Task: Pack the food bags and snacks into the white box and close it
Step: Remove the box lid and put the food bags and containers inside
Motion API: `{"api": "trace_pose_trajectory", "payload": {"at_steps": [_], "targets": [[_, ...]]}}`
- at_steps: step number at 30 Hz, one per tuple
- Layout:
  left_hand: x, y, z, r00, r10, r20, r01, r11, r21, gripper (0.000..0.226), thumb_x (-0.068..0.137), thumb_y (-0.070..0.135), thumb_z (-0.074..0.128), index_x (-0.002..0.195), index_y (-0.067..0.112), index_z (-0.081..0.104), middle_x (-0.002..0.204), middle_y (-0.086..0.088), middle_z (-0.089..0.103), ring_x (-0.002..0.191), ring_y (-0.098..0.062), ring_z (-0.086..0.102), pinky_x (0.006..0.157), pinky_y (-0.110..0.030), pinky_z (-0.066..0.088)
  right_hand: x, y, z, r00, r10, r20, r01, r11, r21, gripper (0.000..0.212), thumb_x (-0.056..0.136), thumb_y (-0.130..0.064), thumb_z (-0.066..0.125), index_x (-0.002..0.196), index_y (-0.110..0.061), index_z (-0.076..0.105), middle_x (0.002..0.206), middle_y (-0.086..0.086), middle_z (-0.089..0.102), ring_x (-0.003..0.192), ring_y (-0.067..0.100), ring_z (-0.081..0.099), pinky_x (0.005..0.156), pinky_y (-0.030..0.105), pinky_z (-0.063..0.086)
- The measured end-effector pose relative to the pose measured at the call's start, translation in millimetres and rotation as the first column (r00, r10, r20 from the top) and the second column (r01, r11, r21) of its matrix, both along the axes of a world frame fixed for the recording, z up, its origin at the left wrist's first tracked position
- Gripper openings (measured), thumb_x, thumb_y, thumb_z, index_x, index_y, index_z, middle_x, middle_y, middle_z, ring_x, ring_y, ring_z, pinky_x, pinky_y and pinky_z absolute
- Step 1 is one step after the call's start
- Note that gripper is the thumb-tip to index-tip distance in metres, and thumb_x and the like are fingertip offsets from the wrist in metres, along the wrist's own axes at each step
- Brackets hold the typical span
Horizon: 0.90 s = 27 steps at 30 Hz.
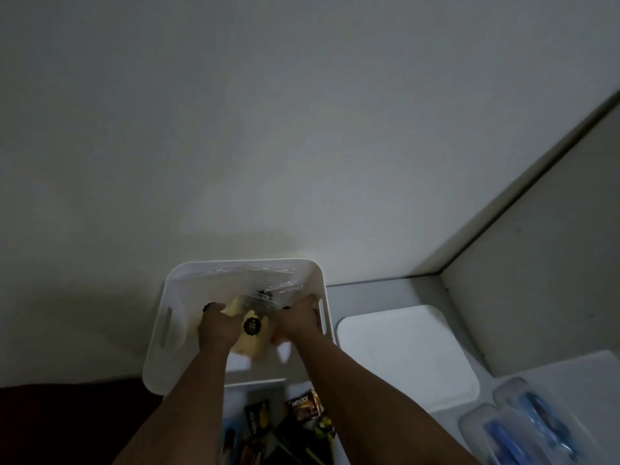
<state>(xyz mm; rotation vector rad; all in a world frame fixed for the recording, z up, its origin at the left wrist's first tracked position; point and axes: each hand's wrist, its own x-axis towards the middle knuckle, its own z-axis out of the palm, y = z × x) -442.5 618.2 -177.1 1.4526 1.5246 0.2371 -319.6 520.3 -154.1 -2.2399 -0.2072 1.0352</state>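
— What is held by the left hand (218, 327)?

— A clear food bag (250, 325) with pale yellow contents and a round black label is gripped at its left side; the fingers are curled round the plastic.

— And the right hand (297, 322)?

— It is placed against the right side of the same bag, close to the right wall of the white box (167, 297). The fingers are curled down into the plastic, so the bag appears to be grasped from that side too, though the fingertips are hidden.

— Where is the bag found?

— Inside the open box, low in the middle, with more clear plastic seen bunched behind it toward the far wall.

— What is seen around the box?

— A flat white lid (407, 357) is laid just beside the box on the right, on the counter (375, 293). Dark snack packets (308, 421) are seen below the box, between the forearms. A clear pack with blue items (526, 421) is set at the lower right. A plain wall (268, 129) is seen behind everything.
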Motion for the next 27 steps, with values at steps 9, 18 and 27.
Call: {"api": "trace_pose_trajectory", "payload": {"at_steps": [9, 18, 27], "targets": [[-1, -41, 81, 0.990, -0.009, 0.143, -0.008, 0.993, 0.117, 0.042, 0.089, 0.023, 0.067, 0.130, 0.014, 0.061, 0.130, -0.012, 0.062, 0.114, -0.032, 0.059, 0.089, -0.036, 0.045, -3, -53, 63, 0.982, 0.045, 0.183, -0.099, 0.951, 0.294, 0.045, 0.092, -0.015, 0.059, 0.136, -0.012, 0.059, 0.127, 0.013, 0.067, 0.099, 0.021, 0.066, 0.073, 0.017, 0.052], [7, -109, 126, 0.972, -0.086, 0.221, 0.043, 0.980, 0.192, 0.025, 0.086, 0.022, 0.063, 0.111, 0.021, 0.068, 0.111, -0.006, 0.069, 0.091, -0.028, 0.065, 0.080, -0.039, 0.057, -3, -131, 96, 0.960, -0.159, 0.229, 0.037, 0.887, 0.461, 0.026, 0.089, -0.016, 0.062, 0.113, -0.019, 0.071, 0.105, 0.004, 0.074, 0.091, 0.022, 0.070, 0.082, 0.032, 0.056], [27, -186, 120, 0.954, -0.209, 0.217, 0.164, 0.964, 0.210, 0.021, 0.087, 0.015, 0.059, 0.105, 0.023, 0.067, 0.105, -0.003, 0.068, 0.098, -0.028, 0.063, 0.087, -0.035, 0.052, 13, -216, 98, 0.936, -0.280, 0.211, 0.157, 0.873, 0.462, 0.023, 0.092, -0.011, 0.059, 0.111, -0.016, 0.072, 0.090, -0.003, 0.070, 0.073, 0.010, 0.064, 0.065, 0.022, 0.051]]}}
